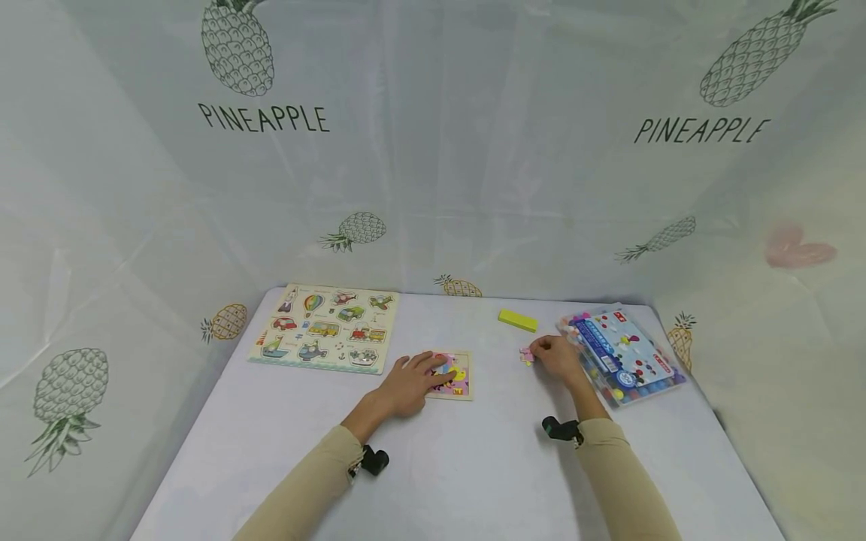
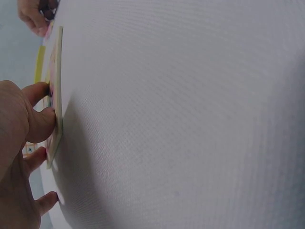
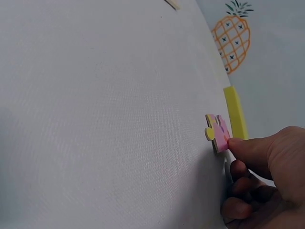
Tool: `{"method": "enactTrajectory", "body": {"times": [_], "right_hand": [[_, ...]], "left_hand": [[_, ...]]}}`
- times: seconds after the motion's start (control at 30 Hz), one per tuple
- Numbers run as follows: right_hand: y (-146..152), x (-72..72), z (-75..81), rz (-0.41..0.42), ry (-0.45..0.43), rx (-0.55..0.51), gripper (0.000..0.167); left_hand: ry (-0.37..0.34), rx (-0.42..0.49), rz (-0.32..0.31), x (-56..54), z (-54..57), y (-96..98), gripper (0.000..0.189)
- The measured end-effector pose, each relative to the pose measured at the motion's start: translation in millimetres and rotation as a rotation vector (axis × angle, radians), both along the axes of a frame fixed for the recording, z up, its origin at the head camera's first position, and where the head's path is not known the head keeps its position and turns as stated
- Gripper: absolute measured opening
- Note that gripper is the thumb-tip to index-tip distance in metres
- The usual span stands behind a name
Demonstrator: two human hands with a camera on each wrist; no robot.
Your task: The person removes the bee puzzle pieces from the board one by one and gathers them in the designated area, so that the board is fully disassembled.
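My right hand (image 1: pixel 558 357) pinches a pink and yellow jigsaw piece (image 3: pixel 218 133) at its edge, between thumb and fingers. Just over the table, the piece (image 1: pixel 526 355) shows to the left of that hand. My left hand (image 1: pixel 406 387) rests with spread fingers on a small square jigsaw puzzle (image 1: pixel 462 387) with a pink and yellow picture. In the left wrist view, its fingertips and thumb press on the puzzle's face and frame (image 2: pixel 59 71). Part of the picture is hidden under the left hand.
A yellow block (image 1: pixel 517 321) lies behind the right hand. To the right is a clear plastic case (image 1: pixel 625 357) with a blue label and colourful contents. At the back left lies a wooden vehicle puzzle board (image 1: pixel 325 328). A pineapple-print curtain (image 1: pixel 433 173) encloses the white table (image 1: pixel 473 473).
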State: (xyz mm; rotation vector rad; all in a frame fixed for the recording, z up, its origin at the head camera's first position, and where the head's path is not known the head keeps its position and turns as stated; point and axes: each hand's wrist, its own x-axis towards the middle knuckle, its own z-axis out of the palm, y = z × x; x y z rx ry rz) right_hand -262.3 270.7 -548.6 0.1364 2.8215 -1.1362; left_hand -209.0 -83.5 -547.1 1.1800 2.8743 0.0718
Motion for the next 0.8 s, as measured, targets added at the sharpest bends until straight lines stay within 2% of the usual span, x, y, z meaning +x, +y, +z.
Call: {"method": "enactTrajectory", "body": {"times": [0.4, 0.8], "right_hand": [[0.1, 0.1, -2.7, -0.016, 0.01, 0.001, 0.022], [-0.7, 0.2, -4.9, -0.048, -0.019, -0.003, 0.022]], "left_hand": [[0.001, -0.005, 0.002, 1.6, -0.2, 0.2, 0.072], [0.003, -0.004, 0.004, 1.4, -0.3, 0.5, 0.072]]}}
